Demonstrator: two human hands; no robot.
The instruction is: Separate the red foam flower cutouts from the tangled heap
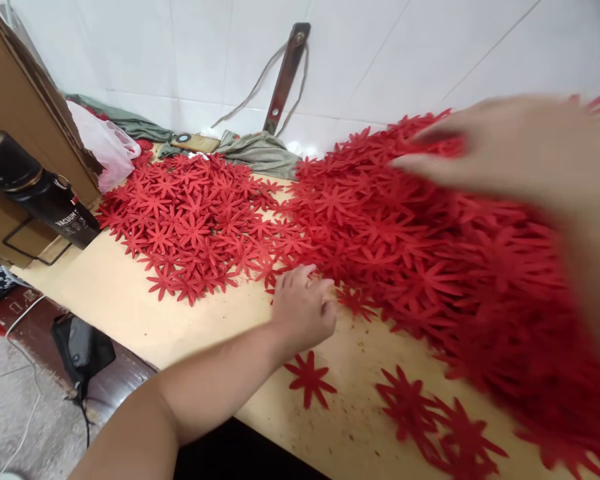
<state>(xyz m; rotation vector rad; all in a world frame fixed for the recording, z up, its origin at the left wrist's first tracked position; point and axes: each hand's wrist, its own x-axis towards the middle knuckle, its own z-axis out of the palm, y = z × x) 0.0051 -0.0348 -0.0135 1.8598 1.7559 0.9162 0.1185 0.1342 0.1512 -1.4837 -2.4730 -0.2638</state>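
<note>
A wide heap of red flower-shaped cutouts (420, 240) covers the right and middle of the tan table (120, 300). A flatter spread of the same red flowers (190, 220) lies to the left. My left hand (303, 310) rests on the table at the heap's near edge, fingers curled against the nearest flowers; whether it grips one is unclear. My right hand (520, 153) hovers blurred above the heap at the upper right, fingers stretched leftward. A single loose flower (309, 380) lies just below my left wrist.
A black vacuum flask (35, 190) lies at the left by a cardboard sheet (25, 100). A pink plastic bag (105, 143), grey-green cloth (260, 150) and a metal bracket (285, 77) sit against the white tiled wall. More loose flowers (430, 420) lie near the front edge.
</note>
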